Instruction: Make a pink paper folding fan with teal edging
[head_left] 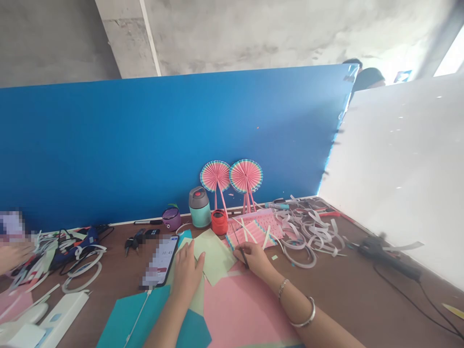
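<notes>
Your left hand (pixel 187 270) lies open, fingers a bit apart, on the green paper (pixel 216 256). Your right hand (pixel 255 261) pinches a thin dark tool (pixel 236 235), maybe scissors, just beside that paper. The paper looks light and bendy and could rip, so hold it softly by its edge. The tool looks stiff; grip its near end. Brown desk (pixel 326 295) shows between the pink paper (pixel 242 307) and the black glue gun (pixel 389 256). The blue wall (pixel 145 145) stands behind.
</notes>
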A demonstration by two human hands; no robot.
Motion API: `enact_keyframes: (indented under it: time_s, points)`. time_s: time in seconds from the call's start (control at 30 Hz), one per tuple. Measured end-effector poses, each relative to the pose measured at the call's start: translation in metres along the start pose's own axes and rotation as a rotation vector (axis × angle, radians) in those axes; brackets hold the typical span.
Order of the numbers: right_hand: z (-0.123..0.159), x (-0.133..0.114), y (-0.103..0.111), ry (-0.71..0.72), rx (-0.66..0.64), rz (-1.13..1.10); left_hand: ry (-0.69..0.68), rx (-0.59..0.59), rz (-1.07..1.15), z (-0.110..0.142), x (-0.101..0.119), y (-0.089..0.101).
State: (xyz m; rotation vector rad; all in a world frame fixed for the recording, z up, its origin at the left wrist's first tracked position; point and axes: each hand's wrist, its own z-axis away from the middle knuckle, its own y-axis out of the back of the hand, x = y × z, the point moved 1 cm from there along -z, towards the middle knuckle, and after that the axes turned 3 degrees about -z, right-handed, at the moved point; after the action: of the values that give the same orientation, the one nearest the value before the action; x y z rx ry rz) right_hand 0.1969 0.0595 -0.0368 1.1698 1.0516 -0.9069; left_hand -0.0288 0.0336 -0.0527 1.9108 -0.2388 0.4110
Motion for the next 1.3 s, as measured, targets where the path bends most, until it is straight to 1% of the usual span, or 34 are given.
enact_keyframes:
  time_s: [0.1,0.17,0.23,0.37,0.43,0.53,0.6,0.77,0.83,0.97,1.03,1.13,1.2,1.3]
  points:
    - [0.001,-0.002,0.000,-0.005,-0.001,-0.013,0.084,-0.074,-0.075,-0.003,-0.003,-0.002]
    - [0.002,-0.002,0.000,-0.011,-0.007,-0.031,0.096,-0.123,-0.102,-0.003,-0.002,-0.002]
    - [0.002,-0.002,0.000,-0.018,-0.009,-0.040,0.056,-0.111,-0.115,-0.001,0.000,0.000]
    - [0.003,-0.003,-0.001,-0.034,-0.001,-0.031,-0.022,-0.020,-0.090,-0.002,-0.001,0.004]
    - [0.003,-0.005,-0.001,-0.031,-0.004,-0.047,0.005,-0.015,-0.107,-0.004,-0.005,0.001]
    - [0.004,-0.007,-0.002,-0.021,-0.016,-0.086,0.067,-0.069,-0.156,-0.005,-0.010,-0.007]
    - [0.004,-0.007,-0.002,-0.018,-0.019,-0.088,0.066,-0.092,-0.167,-0.004,-0.011,-0.010]
    - [0.002,-0.002,-0.002,-0.014,-0.011,-0.038,0.001,-0.009,-0.156,-0.004,-0.006,-0.008]
    - [0.000,0.001,-0.002,-0.011,-0.011,-0.023,0.030,-0.014,-0.162,-0.006,-0.005,-0.005]
    - [-0.002,0.006,-0.002,0.006,-0.016,-0.012,0.158,-0.098,-0.195,-0.006,-0.001,0.000]
    - [-0.002,0.007,-0.002,0.012,-0.018,-0.018,0.196,-0.131,-0.194,-0.005,0.001,0.000]
    - [-0.002,0.008,-0.002,0.014,-0.015,-0.023,0.182,-0.146,-0.189,-0.006,0.002,-0.002]
    - [-0.002,0.007,-0.002,0.012,-0.016,-0.035,0.169,-0.139,-0.183,-0.007,0.000,-0.005]
    - [0.000,0.004,-0.002,0.005,-0.015,-0.055,0.184,-0.121,-0.165,-0.010,-0.002,-0.008]
